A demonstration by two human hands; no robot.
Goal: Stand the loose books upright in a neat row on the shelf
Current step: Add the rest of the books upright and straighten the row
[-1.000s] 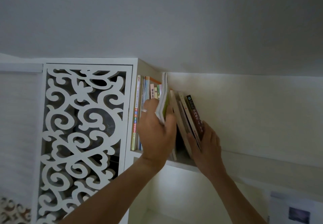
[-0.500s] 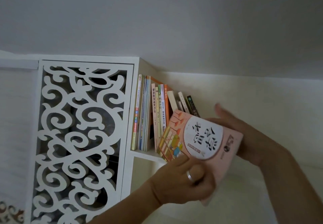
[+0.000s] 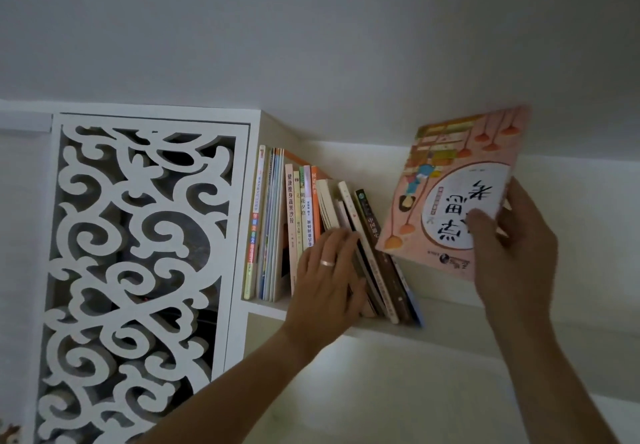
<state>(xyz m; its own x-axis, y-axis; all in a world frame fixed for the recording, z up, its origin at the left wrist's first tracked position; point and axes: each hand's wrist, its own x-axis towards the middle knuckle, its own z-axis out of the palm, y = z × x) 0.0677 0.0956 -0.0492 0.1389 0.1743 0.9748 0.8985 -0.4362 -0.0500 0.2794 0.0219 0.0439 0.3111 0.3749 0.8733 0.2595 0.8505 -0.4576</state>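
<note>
A pink book [image 3: 453,198] with a white circle on its cover is held up to the right of the row, upside down, gripped at its right edge by my right hand [image 3: 512,246]. On the white shelf [image 3: 266,308] under the ceiling, several books stand upright [image 3: 273,222] at the left. To their right, several more books lean to the left [image 3: 372,243]. My left hand [image 3: 329,281], with a ring on it, lies flat against the fronts of these leaning books with its fingers spread.
A white fretwork panel [image 3: 138,270] closes the shelf unit on the left. The ceiling [image 3: 311,28] is close above the books. To the right of the leaning books the shelf board [image 3: 450,308] runs on along the pale wall.
The pink book has gone from both hands in front of the shelf up and to the right, now in my right hand alone. My left hand has moved onto the leaning books.
</note>
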